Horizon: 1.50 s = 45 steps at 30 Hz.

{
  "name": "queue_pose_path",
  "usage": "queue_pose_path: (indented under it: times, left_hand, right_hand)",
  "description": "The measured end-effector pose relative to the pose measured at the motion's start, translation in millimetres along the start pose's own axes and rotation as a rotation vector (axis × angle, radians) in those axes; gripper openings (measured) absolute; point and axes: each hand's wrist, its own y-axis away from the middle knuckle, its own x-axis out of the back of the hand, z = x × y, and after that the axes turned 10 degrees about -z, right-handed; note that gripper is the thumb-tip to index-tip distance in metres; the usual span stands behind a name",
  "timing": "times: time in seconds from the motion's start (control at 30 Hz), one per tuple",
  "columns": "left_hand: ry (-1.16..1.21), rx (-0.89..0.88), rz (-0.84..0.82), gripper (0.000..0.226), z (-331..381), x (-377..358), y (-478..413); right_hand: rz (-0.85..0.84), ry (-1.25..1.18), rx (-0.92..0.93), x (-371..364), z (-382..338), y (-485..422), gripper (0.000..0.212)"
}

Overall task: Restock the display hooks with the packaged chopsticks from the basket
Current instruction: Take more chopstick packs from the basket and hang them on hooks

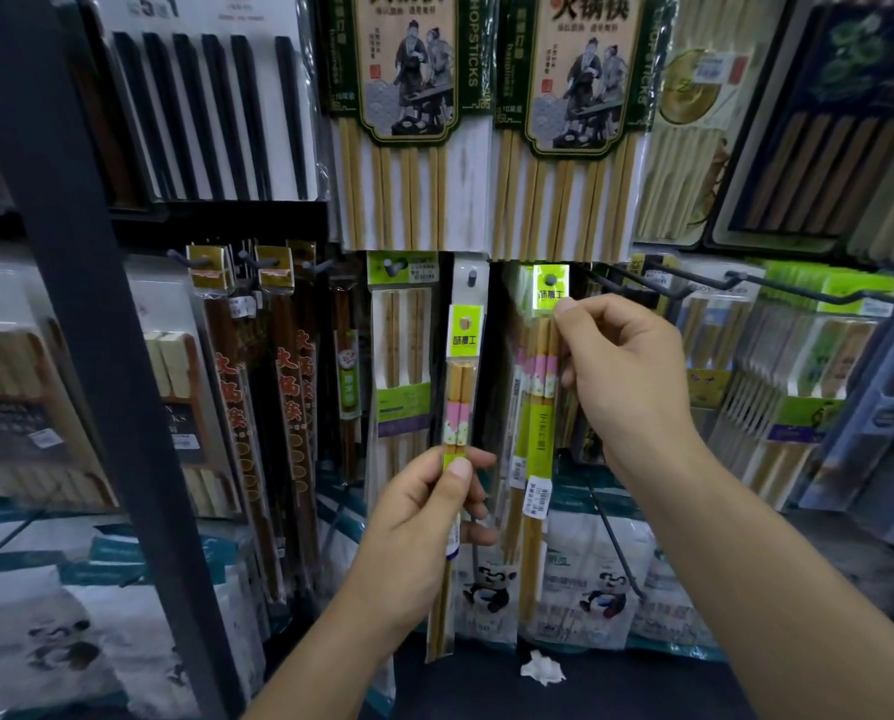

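My left hand (424, 517) grips a slim pack of chopsticks (459, 407) upright at its middle; the pack has a lime-green header card and a pink flowered band. My right hand (621, 376) pinches the top of a matching pack (537, 407) that hangs on a display hook (550, 279), thumb just under the green header. More of the same packs hang behind it. The held pack is left of that hook and a little lower. No basket is in view.
Long black hooks (777, 285) stick out toward me at the right, above more green-carded packs. Large hot-pot chopstick packs (408, 122) hang overhead. Dark brown packs (288, 407) hang at the left beside a black shelf upright (96, 330). A crumpled white scrap (542, 668) lies on the floor.
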Motion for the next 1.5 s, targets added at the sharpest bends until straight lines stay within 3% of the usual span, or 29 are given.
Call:
queue_pose_path:
  times: [0.47, 0.6, 0.73, 0.9, 1.07, 1.2, 1.37, 1.5]
  left_hand:
    - [-0.184, -0.031, -0.039, 0.027, 12, -15, -6]
    - [-0.204, -0.058, -0.027, 0.025, 21, -25, -13]
    - [-0.264, -0.053, -0.038, 0.026, 34, -34, -22]
    - [-0.303, -0.009, -0.027, 0.025, 41, -41, -27]
    - [-0.325, 0.006, -0.024, 0.037, 41, -42, -30]
    - [-0.349, -0.026, 0.026, 0.02, 38, -40, -30]
    - [-0.884, -0.136, 0.195, 0.015, 42, -34, -27]
    - [-1.027, -0.186, 0.238, 0.025, 49, -40, -37]
  right_hand:
    - [0.004, 0.117, -0.026, 13, 4, 13, 0.028]
    - [-0.115, 0.038, 0.044, 15, -4, 19, 0.017]
    - [-0.177, -0.04, 0.04, 14, -10, 15, 0.021]
    - [-0.129, -0.064, -0.025, 13, -11, 2, 0.031]
    - [-0.055, -0.015, -0.052, 8, -8, -6, 0.033]
    - [-0.025, 0.051, -0.027, 5, -4, -10, 0.035]
    - [-0.031, 0.116, -0.003, 5, 5, -8, 0.035]
    - [-0.046, 0.147, 0.024, 6, 9, -6, 0.035]
